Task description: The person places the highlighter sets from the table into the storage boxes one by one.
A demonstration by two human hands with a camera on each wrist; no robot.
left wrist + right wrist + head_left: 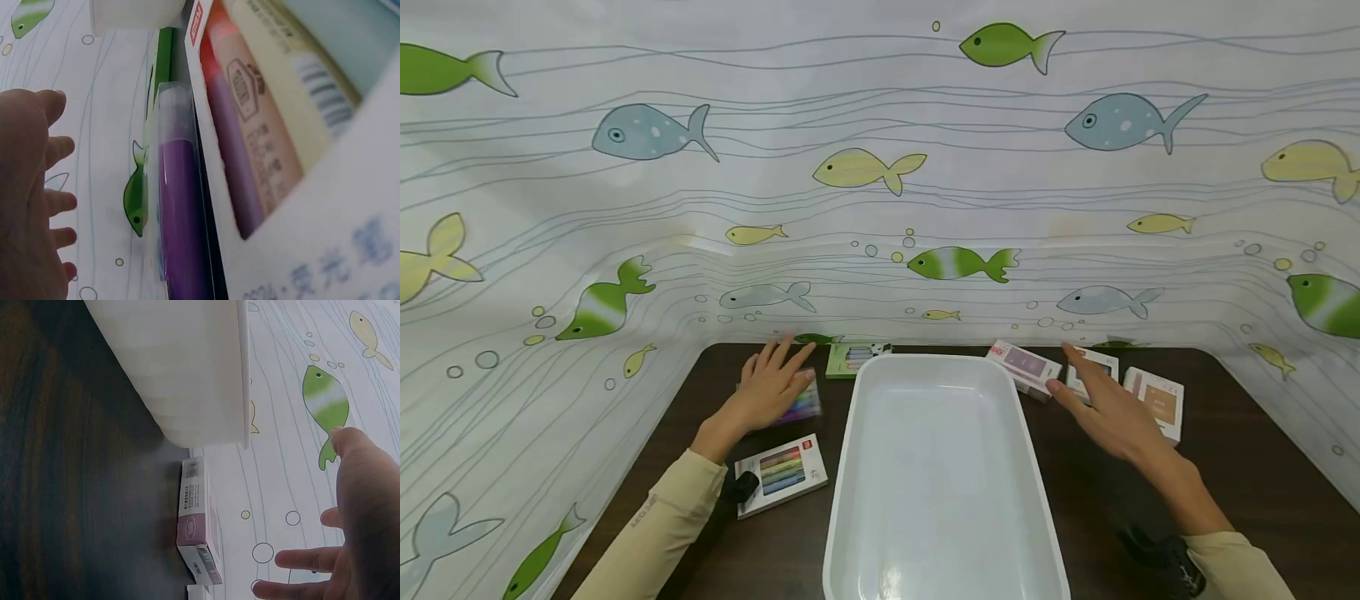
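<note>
My left hand point(762, 393), fingers spread, hovers over a clear pack of colored pens point(805, 404) and partly hides it. In the left wrist view a purple pen point(183, 212) shows through that pack. Nearer my left wrist lies a white windowed box of highlighters point(784, 472). Across the table, my right hand point(1112, 417) is held up with fingers extended and nothing in it. Beyond its fingertips are a white and purple box point(1024, 367) and a second white box point(1105, 365), partly covered. A white and tan box point(1159, 402) lies to their right.
A large white tray point(947, 483) stands between my hands on the dark table point(1090, 517). Behind its left corner lies a green pack point(850, 360) against the fish-printed backdrop point(880, 108), which rises at the back and sides. Black straps circle both wrists.
</note>
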